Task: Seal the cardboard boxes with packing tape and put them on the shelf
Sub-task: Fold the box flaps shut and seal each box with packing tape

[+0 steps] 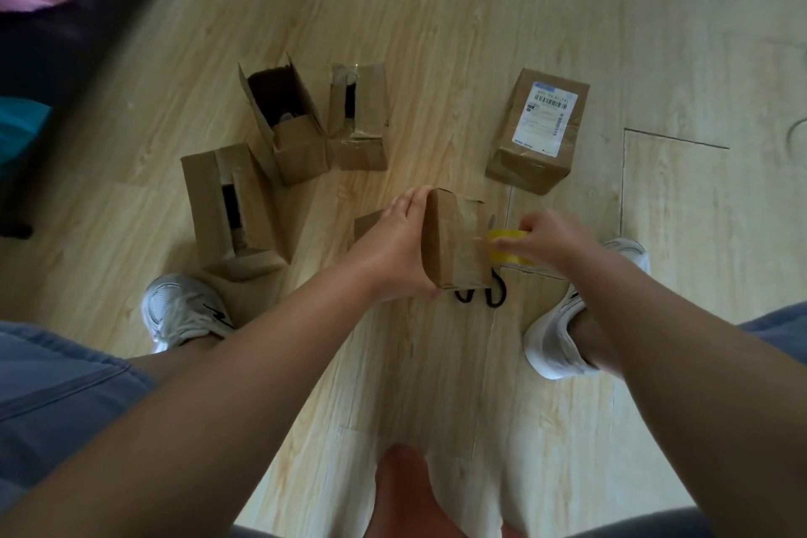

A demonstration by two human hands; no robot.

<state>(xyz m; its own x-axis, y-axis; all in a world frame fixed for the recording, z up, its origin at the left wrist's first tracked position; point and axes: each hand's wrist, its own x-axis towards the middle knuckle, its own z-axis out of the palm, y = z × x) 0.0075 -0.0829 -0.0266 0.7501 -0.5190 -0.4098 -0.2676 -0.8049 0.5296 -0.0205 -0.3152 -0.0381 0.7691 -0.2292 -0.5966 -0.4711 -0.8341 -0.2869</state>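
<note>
Item 1, small cardboard box (454,242): the piece in work, held between my 2 hands above the middle of the floor (436,363), in front of the knees. Its long axis runs near to far, away from me, with the broad brown face turned up. The left hand (397,240) clamps its left side, fingers over the far corner and thumb at the near one. Item 2, yellow tape roll (506,242): pressed against the box's right edge, gripped in the right hand (552,238) with the fingers curled round it. That hand is blurred, so I cannot tell whether a strip is already stuck down. Governing relation: the roll sits at the right of the box, so I judge the tape must be drawn leftward across the short width, toward the left hand, which steadies the box; the right hand is the nearer to the seam. Item 3, scissors (480,297): black handles showing on the floor under the box's near edge, within reach of either hand. Items 4 to 6, 3 open boxes (236,205) (286,122) (358,118): standing unsealed on the floor to the far left. Item 7, labelled box (537,131): closed, on the floor to the far right. No shelf in view.
</note>
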